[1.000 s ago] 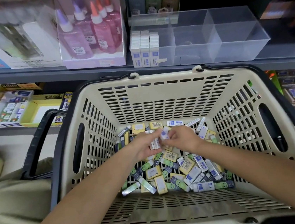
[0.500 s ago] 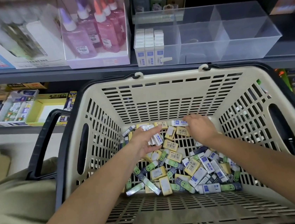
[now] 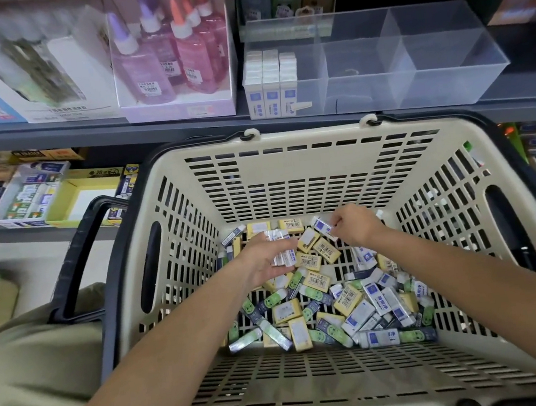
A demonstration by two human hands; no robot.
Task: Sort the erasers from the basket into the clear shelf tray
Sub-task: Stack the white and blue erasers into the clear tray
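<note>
A cream plastic basket (image 3: 307,178) holds a loose pile of erasers (image 3: 345,304): white-and-blue, yellow, and green ones. My left hand (image 3: 263,260) is inside the basket, cupped around a small stack of white-and-blue erasers (image 3: 281,248). My right hand (image 3: 356,226) is at the far side of the pile, pinching one white-and-blue eraser (image 3: 324,226). On the shelf behind stands the clear shelf tray (image 3: 426,51) with three compartments; its left compartment holds rows of upright white-and-blue erasers (image 3: 271,82), while the other two look bare.
Bottles of pink and purple glue (image 3: 173,56) stand in a box left of the tray. A lower shelf on the left carries boxes of stationery (image 3: 35,196). The basket's black handle (image 3: 79,257) hangs down on the left, over my trouser leg.
My hands, together a second ago over the pile's far middle, have parted. The right hand moved right and took hold of one white-and-blue eraser; the left keeps its stack.
</note>
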